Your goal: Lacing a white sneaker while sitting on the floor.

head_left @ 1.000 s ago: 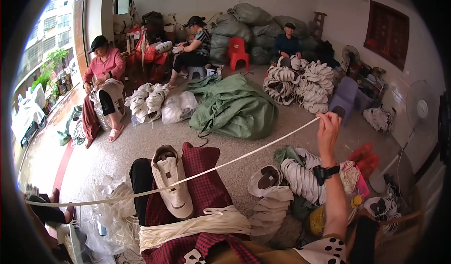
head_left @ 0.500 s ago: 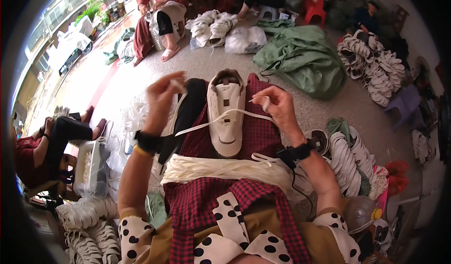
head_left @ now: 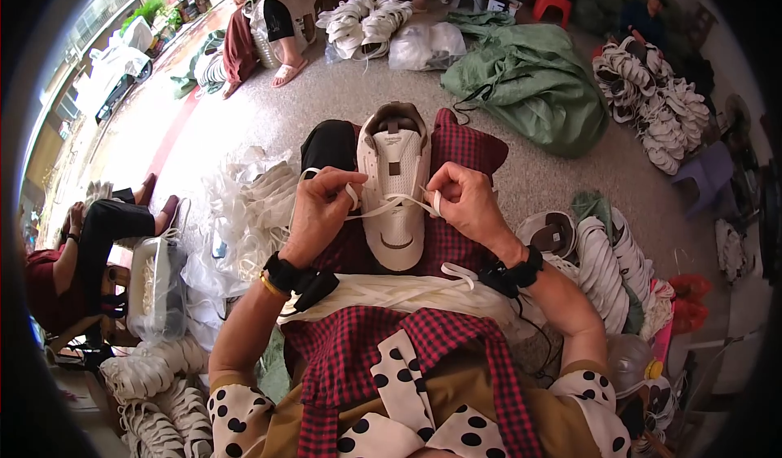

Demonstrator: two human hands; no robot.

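A white lace (head_left: 377,209) is pinched by the fingers of the left hand (head_left: 322,212) and right hand (head_left: 470,207) across a pale shoe (head_left: 394,234), which is supported on checked cloth (head_left: 463,147); near the shoe, pale laces (head_left: 391,297) are bundled.

1. I see an off-white shoe (head_left: 394,242), brown-lined at the collar, lying upper-up on the lap (head_left: 463,140), toe toward the bottom of my view.
2. I see a flat cream lace (head_left: 376,212) running across its forepart, pinched by my left hand (head_left: 320,211) and right hand (head_left: 471,207).
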